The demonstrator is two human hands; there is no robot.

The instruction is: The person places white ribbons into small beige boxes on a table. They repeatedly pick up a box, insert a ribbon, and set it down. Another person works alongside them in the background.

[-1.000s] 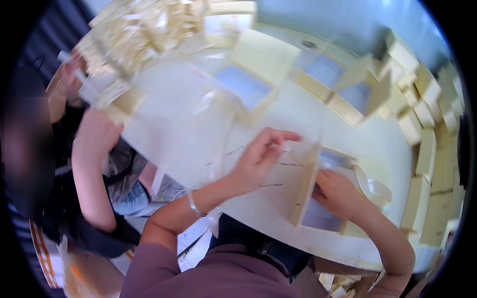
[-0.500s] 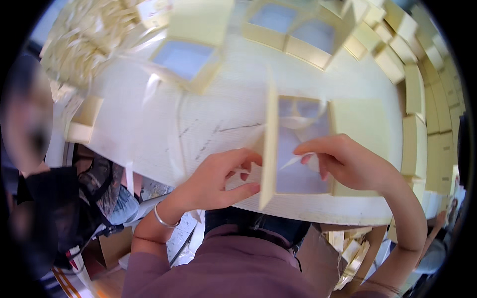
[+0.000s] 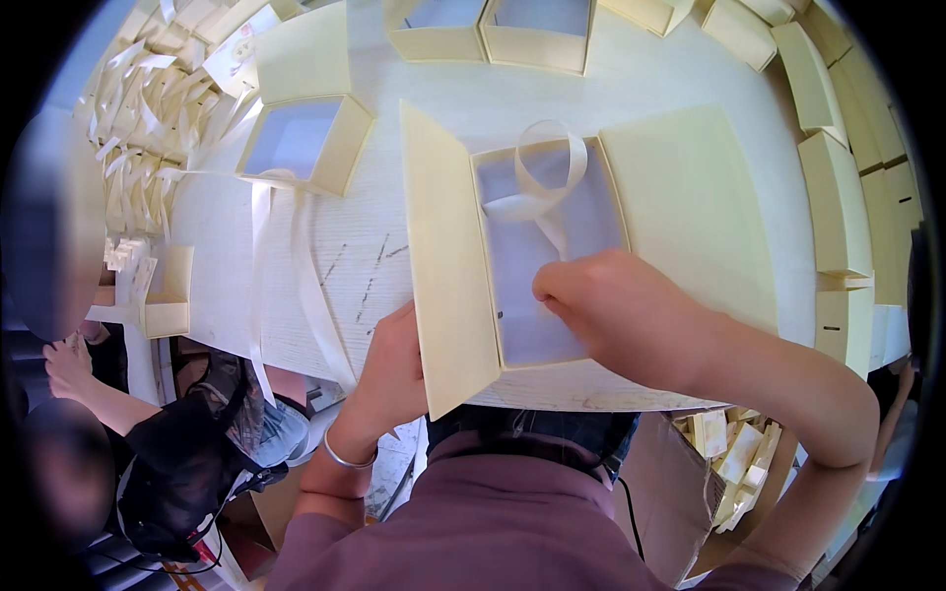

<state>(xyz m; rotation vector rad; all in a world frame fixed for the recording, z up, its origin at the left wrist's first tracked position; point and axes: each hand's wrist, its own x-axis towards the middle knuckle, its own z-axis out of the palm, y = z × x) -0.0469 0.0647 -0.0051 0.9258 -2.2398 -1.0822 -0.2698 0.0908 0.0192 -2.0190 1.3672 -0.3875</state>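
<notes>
A cream box [image 3: 552, 350] with a pale lilac inside lies open in front of me. Its left flap [image 3: 448, 286] stands up and its wide lid [image 3: 690, 207] is spread to the right. Over the inside my right hand [image 3: 621, 310] is closed in a pinch on a white ribbon [image 3: 547, 212], which loops up toward the far end of the box. My left hand [image 3: 389, 369] is against the outer side of the left flap, its fingers curled; the flap hides their tips and whatever they hold.
Another open box [image 3: 305, 148] with trailing ribbons stands at the far left, near a heap of ribboned pieces [image 3: 148, 128]. More open boxes [image 3: 537, 49] are at the back. Stacked boxes [image 3: 838, 197] line the right edge. A co-worker's hand [image 3: 74, 364] shows at left; a carton of scraps [image 3: 734, 458] sits below the table.
My left hand has moved from the inner-left opening to behind the flap and curled up. My right hand has closed on the ribbon. The view has shifted, and the flap leans further left.
</notes>
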